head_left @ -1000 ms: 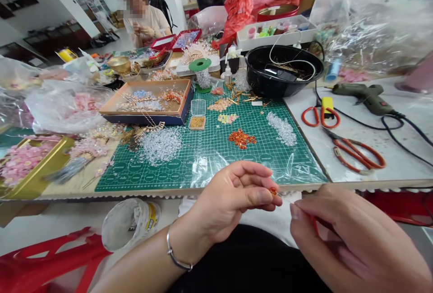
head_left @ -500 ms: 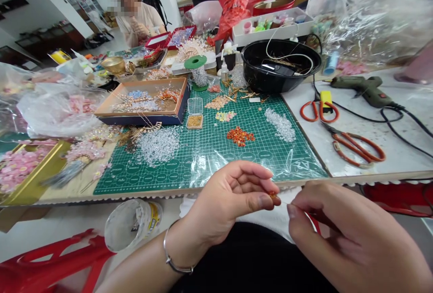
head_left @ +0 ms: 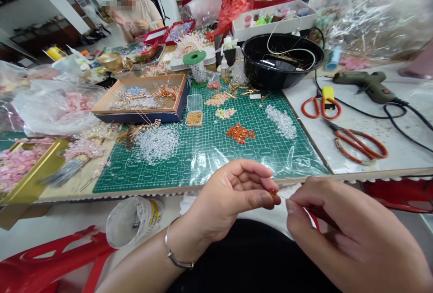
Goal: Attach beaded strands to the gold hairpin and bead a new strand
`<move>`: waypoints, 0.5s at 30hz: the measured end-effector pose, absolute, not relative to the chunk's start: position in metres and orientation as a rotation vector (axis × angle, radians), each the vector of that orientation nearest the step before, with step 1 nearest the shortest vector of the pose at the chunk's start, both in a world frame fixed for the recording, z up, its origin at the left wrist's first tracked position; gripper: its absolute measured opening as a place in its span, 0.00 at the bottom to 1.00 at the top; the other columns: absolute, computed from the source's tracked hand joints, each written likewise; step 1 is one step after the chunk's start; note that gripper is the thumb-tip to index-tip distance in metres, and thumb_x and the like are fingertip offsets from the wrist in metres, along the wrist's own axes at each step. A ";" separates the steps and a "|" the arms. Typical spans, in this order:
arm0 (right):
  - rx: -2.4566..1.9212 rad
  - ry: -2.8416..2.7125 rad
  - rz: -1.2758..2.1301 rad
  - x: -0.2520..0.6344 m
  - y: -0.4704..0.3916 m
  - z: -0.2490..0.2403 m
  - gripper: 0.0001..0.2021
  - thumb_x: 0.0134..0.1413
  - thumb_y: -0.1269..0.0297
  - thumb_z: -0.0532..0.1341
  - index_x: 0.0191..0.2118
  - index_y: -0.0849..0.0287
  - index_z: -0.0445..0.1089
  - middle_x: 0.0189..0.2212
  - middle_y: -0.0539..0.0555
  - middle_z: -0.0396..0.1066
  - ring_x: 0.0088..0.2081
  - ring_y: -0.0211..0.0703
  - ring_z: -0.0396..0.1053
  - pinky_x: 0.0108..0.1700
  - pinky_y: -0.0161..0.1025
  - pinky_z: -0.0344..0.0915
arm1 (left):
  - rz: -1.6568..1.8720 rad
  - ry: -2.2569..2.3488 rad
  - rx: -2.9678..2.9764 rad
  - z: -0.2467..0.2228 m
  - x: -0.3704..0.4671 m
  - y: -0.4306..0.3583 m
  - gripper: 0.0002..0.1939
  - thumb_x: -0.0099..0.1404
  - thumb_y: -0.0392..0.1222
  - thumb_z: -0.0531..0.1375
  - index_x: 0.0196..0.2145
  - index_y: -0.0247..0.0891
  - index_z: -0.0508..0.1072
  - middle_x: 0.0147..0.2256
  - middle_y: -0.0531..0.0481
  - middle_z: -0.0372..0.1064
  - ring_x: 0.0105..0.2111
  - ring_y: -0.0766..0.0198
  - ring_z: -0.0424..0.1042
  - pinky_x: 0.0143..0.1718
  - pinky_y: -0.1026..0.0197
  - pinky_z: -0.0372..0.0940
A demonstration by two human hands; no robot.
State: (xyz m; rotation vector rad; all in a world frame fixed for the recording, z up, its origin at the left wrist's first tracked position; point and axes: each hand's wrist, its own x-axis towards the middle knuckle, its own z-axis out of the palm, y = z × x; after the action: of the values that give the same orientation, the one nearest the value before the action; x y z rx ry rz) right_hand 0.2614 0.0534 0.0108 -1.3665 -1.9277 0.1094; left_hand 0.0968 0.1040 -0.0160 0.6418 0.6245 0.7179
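Between thumb and fingertips, my left hand [head_left: 237, 193] pinches a small orange beaded piece [head_left: 273, 192]. A thin pale wire or thread [head_left: 282, 198] runs from that piece to my right hand [head_left: 341, 225], whose thumb and forefinger are pressed together on it. Both hands are above my lap, just off the table's front edge. Behind them, on the green cutting mat [head_left: 199, 173], lie a pile of orange beads [head_left: 241, 133], a heap of clear beads [head_left: 157, 144] and a second clear heap [head_left: 281, 121]. A little box of gold beads [head_left: 195, 118] stands open behind.
To the right are orange-handled pliers [head_left: 360, 144], orange-handled scissors [head_left: 321, 107] and a glue gun [head_left: 367, 85]. A black basin [head_left: 282, 65], a green spool [head_left: 195, 58] and a box of hair ornaments [head_left: 138, 117] stand farther back. A co-worker [head_left: 138, 13] sits across the table.
My hands keep nearly the same pose, the right one shifted very slightly toward the left. The co-worker's hands have moved apart and lower. The view has tilted a little.
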 end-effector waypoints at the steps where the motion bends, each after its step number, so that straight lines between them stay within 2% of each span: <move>1: -1.362 -1.929 0.111 0.261 0.054 0.011 0.07 0.54 0.72 0.55 0.28 0.54 0.62 0.16 0.46 0.63 0.16 0.34 0.60 0.18 0.32 0.56 | 0.717 0.625 0.640 -0.016 0.097 0.104 0.16 0.53 0.30 0.72 0.38 0.34 0.75 0.32 0.50 0.76 0.30 0.68 0.76 0.37 0.65 0.72; 15: -1.273 -2.078 0.101 0.266 0.051 0.002 0.06 0.57 0.73 0.57 0.31 0.56 0.62 0.18 0.47 0.63 0.20 0.36 0.62 0.24 0.35 0.59 | 0.733 0.581 0.621 -0.020 0.096 0.104 0.15 0.53 0.26 0.71 0.38 0.33 0.76 0.32 0.51 0.76 0.31 0.71 0.76 0.37 0.68 0.73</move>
State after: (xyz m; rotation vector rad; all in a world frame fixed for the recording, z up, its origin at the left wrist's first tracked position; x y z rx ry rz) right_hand 0.2661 0.0511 0.0020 -1.2727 -2.0777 0.1012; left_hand 0.0961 0.1044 -0.0197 0.6214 0.5814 0.7331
